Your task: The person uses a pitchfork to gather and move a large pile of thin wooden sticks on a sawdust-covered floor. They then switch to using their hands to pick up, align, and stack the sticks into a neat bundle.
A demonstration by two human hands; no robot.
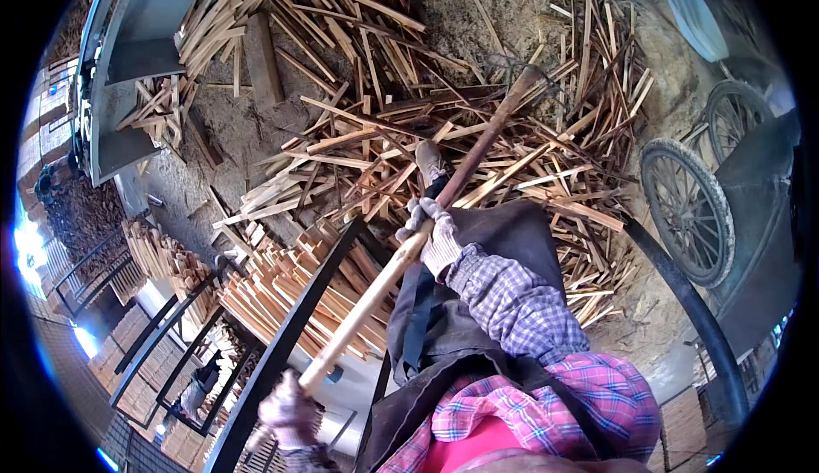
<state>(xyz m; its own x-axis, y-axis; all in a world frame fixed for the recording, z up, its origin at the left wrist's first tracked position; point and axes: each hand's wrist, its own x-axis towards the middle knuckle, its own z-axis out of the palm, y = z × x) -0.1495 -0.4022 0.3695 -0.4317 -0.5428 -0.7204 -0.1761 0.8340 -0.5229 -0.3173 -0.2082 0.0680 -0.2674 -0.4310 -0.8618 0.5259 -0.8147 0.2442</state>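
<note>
Both my hands, in pale knit gloves, are wrapped round a long wooden handle (367, 311) that slants away from me to the far right. My left hand (290, 409) grips its near end, low at the left. Farther along, close to my body, my right hand (433, 234) is closed round the middle of it. The far end rests over a loose pile of thin wood strips (375, 123); dark thin metal shows there, but its shape is hard to make out. My shoe (429, 162) stands among the strips.
Left of me, a black metal frame (299, 328) stands beside a stack of wood strips (273, 294). A grey-blue metal housing (141, 59) is at the far left. At right are a spoked cart wheel (688, 213) and a curved black bar (695, 302). Sawdust covers the floor.
</note>
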